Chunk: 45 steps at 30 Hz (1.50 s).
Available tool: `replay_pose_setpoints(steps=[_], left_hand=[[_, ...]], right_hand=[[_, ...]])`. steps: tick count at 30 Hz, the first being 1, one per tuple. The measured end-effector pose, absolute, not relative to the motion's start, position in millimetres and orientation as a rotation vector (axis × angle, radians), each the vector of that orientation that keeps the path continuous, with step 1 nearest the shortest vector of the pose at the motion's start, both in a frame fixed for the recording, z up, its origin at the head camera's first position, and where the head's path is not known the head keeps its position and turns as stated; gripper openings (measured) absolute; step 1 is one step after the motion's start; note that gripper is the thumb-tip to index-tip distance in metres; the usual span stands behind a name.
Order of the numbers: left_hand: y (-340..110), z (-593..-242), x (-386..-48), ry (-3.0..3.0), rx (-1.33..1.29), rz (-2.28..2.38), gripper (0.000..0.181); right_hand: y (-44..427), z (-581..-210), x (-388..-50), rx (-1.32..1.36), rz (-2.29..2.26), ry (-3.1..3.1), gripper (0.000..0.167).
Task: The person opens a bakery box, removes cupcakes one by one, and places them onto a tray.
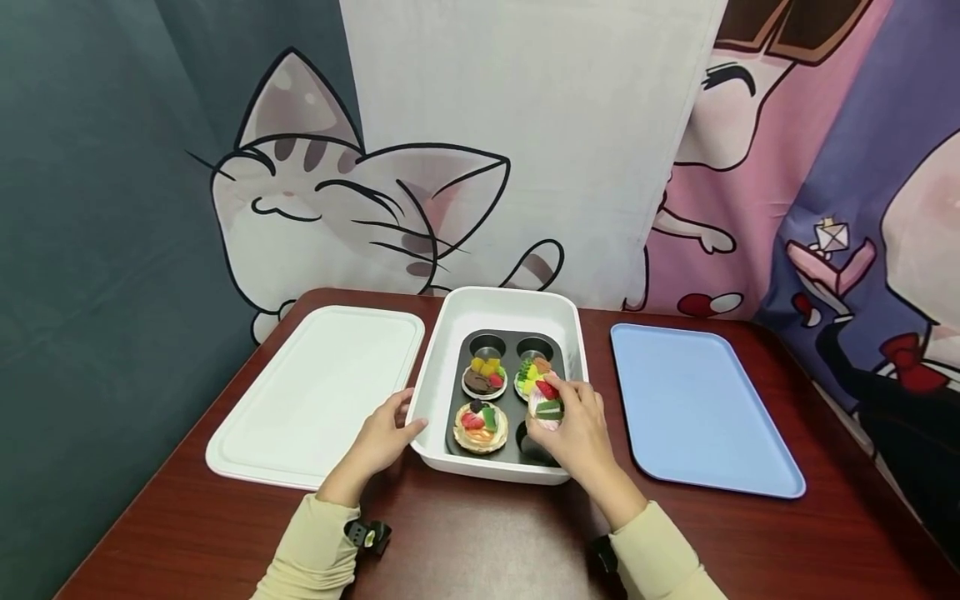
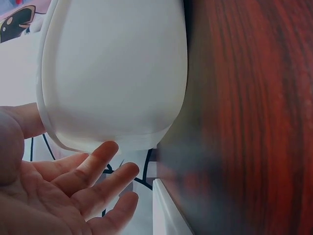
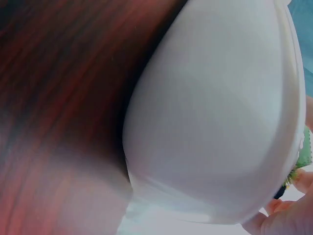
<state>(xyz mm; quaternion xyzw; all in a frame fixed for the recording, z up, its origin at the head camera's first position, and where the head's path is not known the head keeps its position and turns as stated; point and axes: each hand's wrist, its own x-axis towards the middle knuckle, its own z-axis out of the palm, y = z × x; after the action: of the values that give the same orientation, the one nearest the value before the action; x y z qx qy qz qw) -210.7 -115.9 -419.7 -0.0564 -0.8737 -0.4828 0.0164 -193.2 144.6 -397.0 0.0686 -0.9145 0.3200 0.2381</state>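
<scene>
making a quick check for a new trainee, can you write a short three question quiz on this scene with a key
1. Besides the tart in the right hand, how many more sit in the pan?

2. In the head view, what lies to the right of the bin?
a) blue tray
b) white board
c) pan

3. True or false: the left hand touches the rim of the bin.

Key
1. Three: two in the left column, one in the middle of the right column.
2. a
3. True
</scene>
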Motion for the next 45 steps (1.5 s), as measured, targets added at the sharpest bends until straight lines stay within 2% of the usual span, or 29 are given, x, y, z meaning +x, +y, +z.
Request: replay_pose_setpoints(steps=[25,45], left_hand=[[-121,-416,-212,-2.733,-0.191,-1.517,0.051],[-118,-416,-210,-2.767,-0.211,-1.497,0.051]], right_hand=[[176,-384,-201,0.2,0.92,-2.326,0.058],[203,-377,-196,0.032,0.89,-2.379,0.059]])
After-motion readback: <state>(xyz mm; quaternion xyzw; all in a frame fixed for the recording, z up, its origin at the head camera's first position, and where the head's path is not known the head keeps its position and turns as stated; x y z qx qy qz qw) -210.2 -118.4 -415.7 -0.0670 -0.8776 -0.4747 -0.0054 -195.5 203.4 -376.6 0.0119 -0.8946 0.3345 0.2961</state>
